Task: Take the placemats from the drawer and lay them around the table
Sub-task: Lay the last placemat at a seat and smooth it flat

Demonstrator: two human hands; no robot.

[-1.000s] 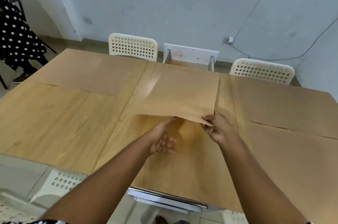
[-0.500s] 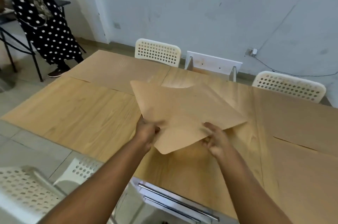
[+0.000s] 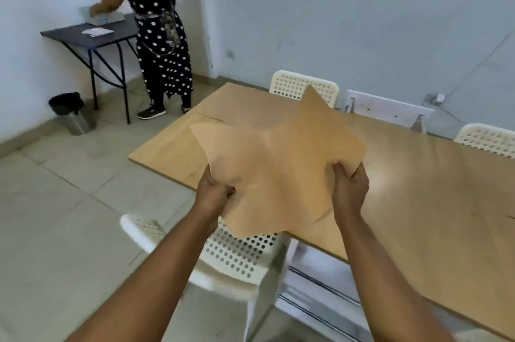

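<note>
I hold a tan paper placemat (image 3: pixel 278 163) in the air over the near left part of the wooden table (image 3: pixel 418 202). My left hand (image 3: pixel 213 192) grips its left edge and my right hand (image 3: pixel 349 188) grips its right edge, so the sheet buckles upward between them. Another tan placemat (image 3: pixel 245 103) lies flat at the table's far left corner. The drawer front with metal rails (image 3: pixel 320 286) shows below the table's near edge.
A white perforated chair (image 3: pixel 223 252) stands at the near left side, under the mat. Two white chairs (image 3: pixel 303 86) (image 3: pixel 487 139) and a white panel (image 3: pixel 390 107) line the far side. A person in a polka-dot dress (image 3: pixel 161 34) stands at a dark side table (image 3: pixel 92 34); a bin (image 3: pixel 71 113) sits on the floor.
The view has swung left. Both hands have lifted the placemat off the table's middle and carried it left toward the near left corner, bunching it more.
</note>
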